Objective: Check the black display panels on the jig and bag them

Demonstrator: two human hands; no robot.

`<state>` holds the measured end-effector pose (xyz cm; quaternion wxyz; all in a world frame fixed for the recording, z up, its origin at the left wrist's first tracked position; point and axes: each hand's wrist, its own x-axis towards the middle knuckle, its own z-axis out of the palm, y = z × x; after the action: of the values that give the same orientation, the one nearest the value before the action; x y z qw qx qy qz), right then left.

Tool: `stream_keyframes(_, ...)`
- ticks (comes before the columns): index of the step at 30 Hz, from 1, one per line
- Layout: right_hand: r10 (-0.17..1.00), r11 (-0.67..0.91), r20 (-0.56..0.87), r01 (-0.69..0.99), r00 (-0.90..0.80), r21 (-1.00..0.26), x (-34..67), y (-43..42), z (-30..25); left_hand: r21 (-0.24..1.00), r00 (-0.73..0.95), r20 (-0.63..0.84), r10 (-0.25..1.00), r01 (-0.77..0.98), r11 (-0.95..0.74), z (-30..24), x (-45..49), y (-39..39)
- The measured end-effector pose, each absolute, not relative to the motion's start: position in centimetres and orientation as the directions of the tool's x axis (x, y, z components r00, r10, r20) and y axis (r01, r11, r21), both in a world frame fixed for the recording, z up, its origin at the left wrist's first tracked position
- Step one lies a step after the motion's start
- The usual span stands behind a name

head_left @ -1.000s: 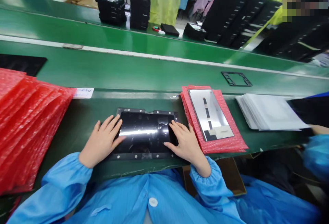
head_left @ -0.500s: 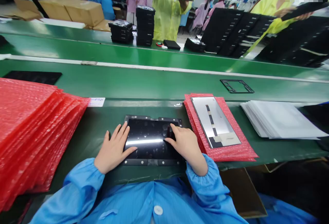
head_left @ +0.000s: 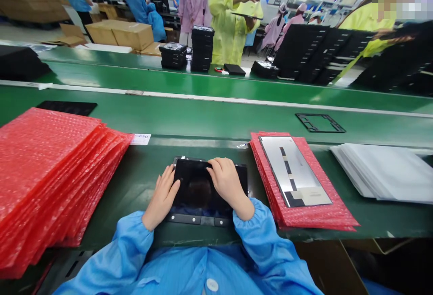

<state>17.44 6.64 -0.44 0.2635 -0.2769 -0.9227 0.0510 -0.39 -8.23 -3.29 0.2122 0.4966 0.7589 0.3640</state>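
Along our green assembly belt (head_left: 216, 121), a co-worker in a yellow gown (head_left: 226, 20) stands beyond a farther belt, behind stacks of black panels (head_left: 202, 49), and cardboard cartons (head_left: 125, 33) sit off to the left. On our bench, a tall pile of red bubble-wrap bags (head_left: 50, 173) lies to the left. To the right lies a smaller red pile (head_left: 267, 186) carrying a silver-backed display panel (head_left: 294, 171), its long axis pointing away from us, and past it a stack of white film sheets (head_left: 385, 173). An open black frame (head_left: 320, 122) lies farther out. Directly before our blue sleeves (head_left: 131, 241) sits a black display panel (head_left: 196, 191), its long axis running across us, along the belt, with its studded frame edge nearest us. Our left hand (head_left: 162, 198) and right hand (head_left: 225, 182) both lie on its glass, close together but not touching; whether the fingers grip the far edge, we cannot tell.
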Motion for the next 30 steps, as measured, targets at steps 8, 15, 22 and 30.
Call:
stream_keyframes(8, 0.572, 0.812, 0.678, 0.435, -0.461, -0.389, 19.9, 6.2, 1.9, 0.968, -0.528, -0.151, 0.836, -0.251, 0.016, 1.6, 2.0, -7.6)
stream_keyframes(15, 0.810, 0.584, 0.534, 0.403, -0.241, -0.705, 23.9, 5.1, 2.1, 0.866, -0.532, -0.238, 0.813, -0.496, -0.071, 3.4, -0.8, -7.7)
stream_keyframes(22, 0.789, 0.025, -0.041, 0.100, -0.613, -0.995, 25.3, 3.5, 0.8, 0.835, -0.602, -0.230, 0.765, -0.525, -0.162, 3.3, -2.4, -7.5)
stream_keyframes(30, 0.772, 0.045, -0.017, 0.081, -0.636, -0.996, 25.6, 2.4, 0.9, 0.840, -0.588, -0.226, 0.777, -0.521, -0.150, 2.4, -2.7, -7.1)
